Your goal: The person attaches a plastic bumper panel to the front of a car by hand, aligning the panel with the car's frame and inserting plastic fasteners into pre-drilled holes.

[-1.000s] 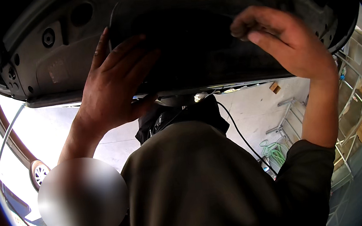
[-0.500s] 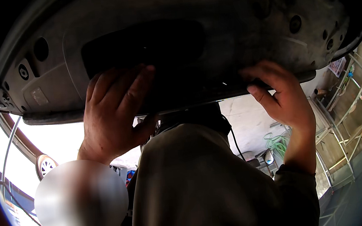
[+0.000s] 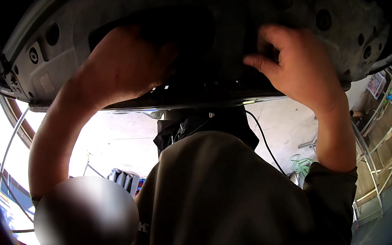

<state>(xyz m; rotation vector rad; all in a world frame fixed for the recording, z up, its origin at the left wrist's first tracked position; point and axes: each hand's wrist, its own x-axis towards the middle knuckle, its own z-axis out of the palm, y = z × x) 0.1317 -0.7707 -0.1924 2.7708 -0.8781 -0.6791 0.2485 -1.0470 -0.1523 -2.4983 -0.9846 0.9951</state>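
Reaches left hand [image 3: 127,65] in front of the dark cutout [image 3: 189,24] in a wide grey panel [image 3: 232,36], spanning the far side from left to right. Curves left forearm inward from the near left, with fingers lost in shadow; cannot tell their spread or any grip. Holds right hand [image 3: 289,61] before the panel's right half, forearm nearly upright, fingers curled, thumb pointing left across a gap; cannot make out anything between. Shows partly hidden pale lettering [image 3: 143,227] on the near dark shirt [image 3: 221,191], a dim label-like patch [image 3: 46,82] at the panel's left, and, right, a printed sheet [image 3: 376,85] too small to read.
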